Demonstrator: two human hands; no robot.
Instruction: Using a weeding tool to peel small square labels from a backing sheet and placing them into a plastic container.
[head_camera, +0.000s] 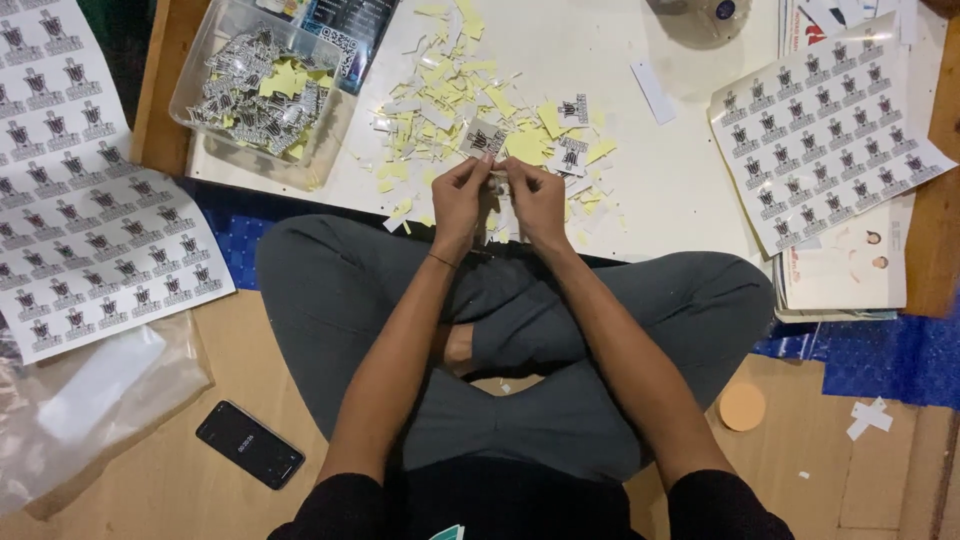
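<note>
I sit cross-legged on the floor in front of a low white board (690, 190). My left hand (458, 200) and my right hand (535, 200) meet at its near edge, fingertips pinched together on a small sticker piece (497, 178) held between them. Just beyond my fingers lie cut stickers (483, 138) with a black emblem among a scatter of yellow backing scraps (440, 80).
A clear plastic tub (262, 90) of cut stickers stands at the board's left. Uncut sticker sheets lie at the right (825, 130) and on the floor at the left (90, 200). A black phone (250, 445), a plastic bag (80, 400) and a round tan disc (742, 407) lie on the floor.
</note>
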